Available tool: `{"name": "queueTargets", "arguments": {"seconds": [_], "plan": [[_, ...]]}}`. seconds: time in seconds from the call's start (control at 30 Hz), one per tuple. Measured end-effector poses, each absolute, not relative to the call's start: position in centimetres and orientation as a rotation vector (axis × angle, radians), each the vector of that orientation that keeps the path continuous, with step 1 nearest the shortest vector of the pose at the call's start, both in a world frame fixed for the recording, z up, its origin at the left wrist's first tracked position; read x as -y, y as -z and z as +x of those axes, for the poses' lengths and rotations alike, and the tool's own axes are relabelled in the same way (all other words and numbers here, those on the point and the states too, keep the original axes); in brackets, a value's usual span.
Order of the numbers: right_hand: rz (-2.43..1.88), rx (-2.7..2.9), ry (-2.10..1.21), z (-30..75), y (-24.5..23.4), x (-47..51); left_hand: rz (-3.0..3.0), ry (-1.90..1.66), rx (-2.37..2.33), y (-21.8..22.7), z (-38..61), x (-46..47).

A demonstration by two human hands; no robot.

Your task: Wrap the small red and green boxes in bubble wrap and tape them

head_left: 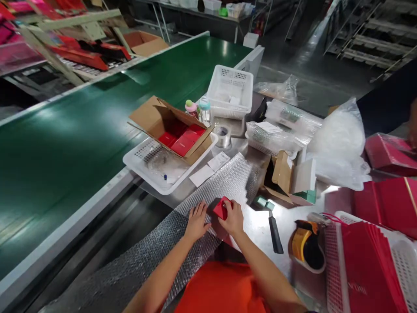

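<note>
A small red box point(221, 208) sits on a long sheet of bubble wrap point(182, 243) spread across the steel worktable. My right hand point(233, 217) is closed over the box's right side. My left hand point(196, 221) lies flat on the bubble wrap just left of the box, fingers spread and pressing the sheet down. An open cardboard carton point(153, 116) with more red boxes point(182, 135) stands in a white tray point(143, 161) further back.
A green conveyor belt point(71, 130) runs along the left. A utility knife point(275, 232) and a tape dispenser point(306, 245) lie to the right. White baskets point(233, 89), plastic bags point(339, 139), small cartons point(283, 174) and red paper bags point(368, 265) crowd the back and right. Another person's hand point(413, 124) shows at far right.
</note>
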State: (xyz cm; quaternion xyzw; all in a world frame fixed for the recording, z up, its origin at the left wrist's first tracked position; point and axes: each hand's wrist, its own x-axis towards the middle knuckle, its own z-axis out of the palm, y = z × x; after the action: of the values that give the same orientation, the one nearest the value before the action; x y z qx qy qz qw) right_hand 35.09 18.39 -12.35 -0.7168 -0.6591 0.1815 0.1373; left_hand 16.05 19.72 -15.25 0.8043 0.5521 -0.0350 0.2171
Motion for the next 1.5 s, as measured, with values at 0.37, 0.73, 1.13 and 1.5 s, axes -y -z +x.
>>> {"name": "queueTargets", "arguments": {"seconds": [0.37,0.73,1.13,1.5], "plan": [[-1.982,1.864,-0.362,34.6,12.1,-19.4,2.121,0.062,-1.657,15.4,15.2,-19.7],[-2.092,1.854,-0.42,32.9,12.6,-24.6,2.1,0.116,-1.634,15.4,15.3,-19.8],[-2.135,1.961,-0.298,35.4,9.6,-22.8,2.169,0.168,-1.628,15.1,15.3,-19.2],[-2.419,2.338,-0.26,50.3,6.2,-19.0,2.182,0.226,-1.638,15.4,15.6,-19.4]]}}
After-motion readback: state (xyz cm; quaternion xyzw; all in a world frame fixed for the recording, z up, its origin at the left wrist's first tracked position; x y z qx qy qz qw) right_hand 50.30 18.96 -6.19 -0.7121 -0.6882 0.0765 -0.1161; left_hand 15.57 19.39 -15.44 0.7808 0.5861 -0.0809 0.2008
